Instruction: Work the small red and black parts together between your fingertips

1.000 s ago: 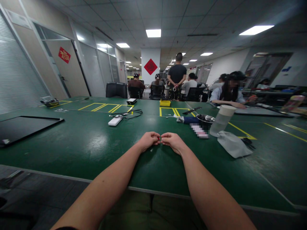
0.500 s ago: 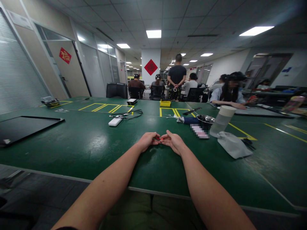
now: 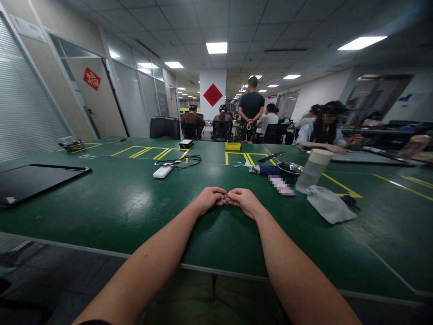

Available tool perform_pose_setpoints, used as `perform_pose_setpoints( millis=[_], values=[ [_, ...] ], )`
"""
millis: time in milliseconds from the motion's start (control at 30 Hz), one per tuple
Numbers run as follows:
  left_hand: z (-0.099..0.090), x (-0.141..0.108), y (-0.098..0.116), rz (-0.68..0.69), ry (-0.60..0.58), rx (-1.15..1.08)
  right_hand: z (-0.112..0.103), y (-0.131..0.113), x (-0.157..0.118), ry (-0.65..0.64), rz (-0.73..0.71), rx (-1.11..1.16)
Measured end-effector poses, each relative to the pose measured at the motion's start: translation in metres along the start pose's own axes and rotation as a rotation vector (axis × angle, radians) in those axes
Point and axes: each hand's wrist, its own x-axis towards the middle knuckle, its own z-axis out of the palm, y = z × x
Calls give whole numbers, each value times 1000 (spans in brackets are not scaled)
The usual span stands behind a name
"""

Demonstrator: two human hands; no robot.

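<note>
Above the green table (image 3: 142,225), my left hand (image 3: 209,200) and my right hand (image 3: 245,201) meet, fingertip to fingertip. My left thumb and fingers are pinched on a tiny object (image 3: 223,196) with a dark and a shiny part, too small to name. My right hand is closed in a pinch right beside it; whatever its fingertips hold is hidden.
Left of my hands lie a white power bank (image 3: 163,172) and a black cable (image 3: 189,159). To the right are a metal bowl (image 3: 291,169), a pale cylinder (image 3: 314,169) and a grey pouch (image 3: 329,205). A black board (image 3: 37,183) lies far left. Several people are beyond.
My right hand's fingers, spread half a second ago, have closed into a pinch. The red spots seen between my fingertips no longer show. A standing person in the background has shifted slightly right.
</note>
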Motion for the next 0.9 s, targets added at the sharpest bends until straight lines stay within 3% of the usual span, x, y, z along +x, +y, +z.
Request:
perform_pose_setpoints(
  millis=[200, 467, 900],
  values=[
    [0, -1, 4, -42, 20, -145, 0, -5, 2, 45, 90, 143],
    [0, 0, 3, -56, 35, -185, 0, -9, 2, 51, 131, 172],
    [-1, -2, -1, 60, -28, 23, 2, -1, -2, 15, 18, -35]
  ],
)
